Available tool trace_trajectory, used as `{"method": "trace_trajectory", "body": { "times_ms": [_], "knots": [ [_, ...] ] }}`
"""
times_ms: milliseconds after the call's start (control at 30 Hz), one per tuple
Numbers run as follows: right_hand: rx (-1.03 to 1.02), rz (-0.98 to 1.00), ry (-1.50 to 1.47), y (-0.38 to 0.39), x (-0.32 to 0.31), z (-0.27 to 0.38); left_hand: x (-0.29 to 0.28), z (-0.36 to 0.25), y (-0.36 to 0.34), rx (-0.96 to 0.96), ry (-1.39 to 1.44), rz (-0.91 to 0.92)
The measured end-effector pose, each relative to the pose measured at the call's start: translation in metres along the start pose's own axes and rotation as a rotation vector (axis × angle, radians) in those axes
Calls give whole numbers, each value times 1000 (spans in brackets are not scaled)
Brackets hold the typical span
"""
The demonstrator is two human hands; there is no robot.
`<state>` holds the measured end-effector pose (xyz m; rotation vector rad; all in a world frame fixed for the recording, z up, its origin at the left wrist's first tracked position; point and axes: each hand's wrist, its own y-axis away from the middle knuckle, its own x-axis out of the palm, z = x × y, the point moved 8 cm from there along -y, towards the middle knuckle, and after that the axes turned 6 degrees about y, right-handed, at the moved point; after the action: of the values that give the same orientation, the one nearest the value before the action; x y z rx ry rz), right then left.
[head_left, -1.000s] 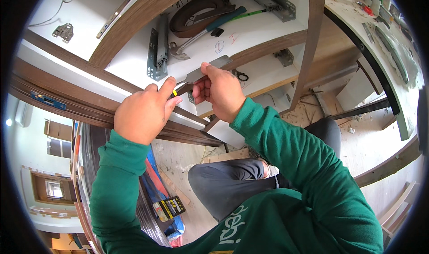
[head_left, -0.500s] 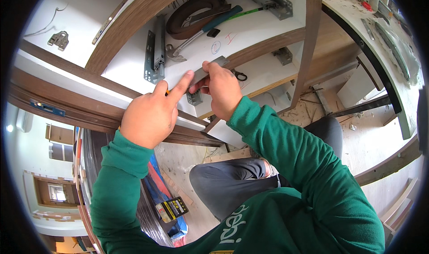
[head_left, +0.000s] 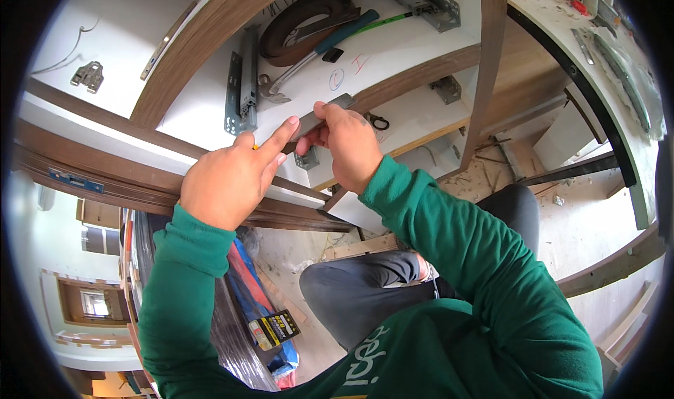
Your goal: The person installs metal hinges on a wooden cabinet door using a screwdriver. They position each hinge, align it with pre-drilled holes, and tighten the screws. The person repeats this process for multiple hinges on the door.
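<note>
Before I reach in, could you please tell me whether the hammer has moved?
No, the hammer lies as before beside the blue circle drawn on the shelf.

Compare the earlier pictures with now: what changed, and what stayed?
The left hand has stretched its index finger toward the grey strip; a yellow piece, earlier between finger and thumb, now shows left of the finger. The right hand still pinches the strip. Hammer and brown coil stayed on the shelf.

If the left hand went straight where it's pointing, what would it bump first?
Probably the grey strip in the right hand: the left hand has its pointing finger close beside it. Depth is unclear, so they may be touching.
</note>
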<state>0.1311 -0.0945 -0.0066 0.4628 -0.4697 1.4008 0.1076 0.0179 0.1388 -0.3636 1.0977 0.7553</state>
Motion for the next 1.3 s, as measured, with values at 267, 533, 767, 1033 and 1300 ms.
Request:
{"method": "trace_trajectory", "body": {
  "times_ms": [267,533,767,1033,1300],
  "knots": [
    [-14,-6,-117,-5,1,-1,2,-2,-4,-32,-29,-10],
    [22,-130,-157,-2,1,0,2,-1,-8,-25,-24,-30],
    [26,-212,-144,-1,4,6,6,-1,-5,-6,58,-105],
    [3,-229,-89,19,-3,14,4,-4,0,19,24,-95],
    [-51,-194,7,21,-10,15,-1,-9,0,45,35,-97]
  ]
}}
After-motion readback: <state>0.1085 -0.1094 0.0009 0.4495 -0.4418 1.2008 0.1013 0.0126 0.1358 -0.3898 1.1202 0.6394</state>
